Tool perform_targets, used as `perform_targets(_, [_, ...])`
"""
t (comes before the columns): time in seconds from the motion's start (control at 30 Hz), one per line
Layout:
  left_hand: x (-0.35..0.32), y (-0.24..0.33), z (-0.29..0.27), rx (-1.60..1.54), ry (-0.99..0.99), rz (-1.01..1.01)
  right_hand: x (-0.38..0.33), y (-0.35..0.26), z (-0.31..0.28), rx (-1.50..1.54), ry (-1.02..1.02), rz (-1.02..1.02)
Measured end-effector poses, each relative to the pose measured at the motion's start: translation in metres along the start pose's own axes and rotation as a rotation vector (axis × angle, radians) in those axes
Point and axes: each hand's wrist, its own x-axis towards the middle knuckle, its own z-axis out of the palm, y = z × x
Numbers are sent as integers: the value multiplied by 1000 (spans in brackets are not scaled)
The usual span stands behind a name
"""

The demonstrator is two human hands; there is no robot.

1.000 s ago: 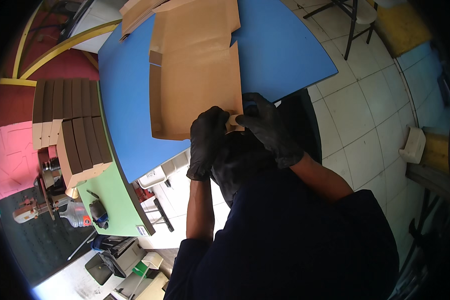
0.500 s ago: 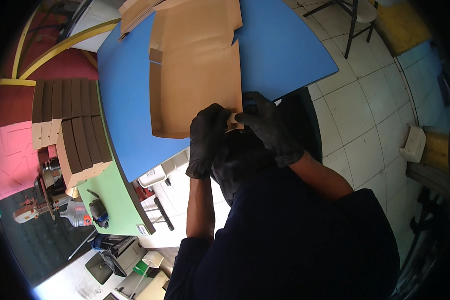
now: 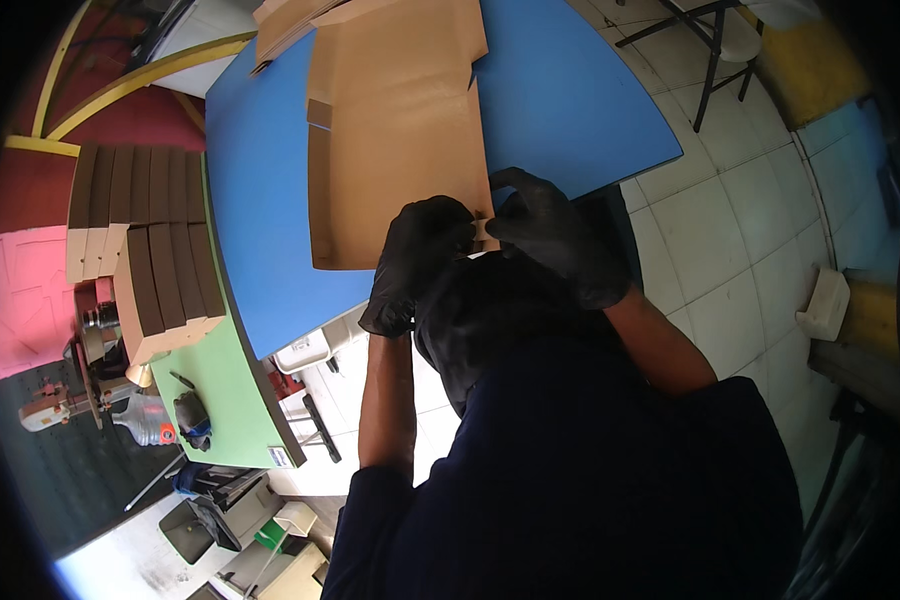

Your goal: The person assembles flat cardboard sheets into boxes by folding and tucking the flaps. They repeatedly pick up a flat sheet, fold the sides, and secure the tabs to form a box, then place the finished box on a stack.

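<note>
Cardboard box (image 3: 400,140): lying open on the blue tabletop (image 3: 580,110) toward 12 o'clock, its near edge meeting both hands
Left hand (image 3: 420,250): curling its fingers at the box's 5 o'clock corner, gripping a small flap (image 3: 484,234)
Right hand (image 3: 560,240): pinching that flap from the 3 o'clock side, some fingers hiding
Corner step: apparently being folded
Next move: seemingly calling for steady pinching while the flap is being tucked
Green tabletop (image 3: 240,410): bearing stacked brown boxes (image 3: 160,270) toward 9 o'clock
Room: a pale-seated stool (image 3: 736,45) is standing on the tiled floor (image 3: 760,215) around 1 o'clock
</note>
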Motion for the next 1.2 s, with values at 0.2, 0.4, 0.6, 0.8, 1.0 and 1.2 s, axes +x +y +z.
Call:
perform_targets(0.2, [3,2,4,72,-20,129,3,2,2,43,9,37])
perform_targets(0.4, [10,-5,2,-188,-52,77,10,2,-5,3,-53,62])
perform_targets(0.6, [15,-11,1,289,8,359,7,3,0,24,-27,132])
perform_targets(0.8, [-5,-18,-2,167,347,272,-2,3,-7,-7,-214,96])
perform_targets(1.0, [-104,-23,-63,687,118,-23,14,-8,-89,-673,415,-222])
perform_targets(1.2, [-89,-17,-11,749,374,276,15,-2,-108,-1166,103,-559])
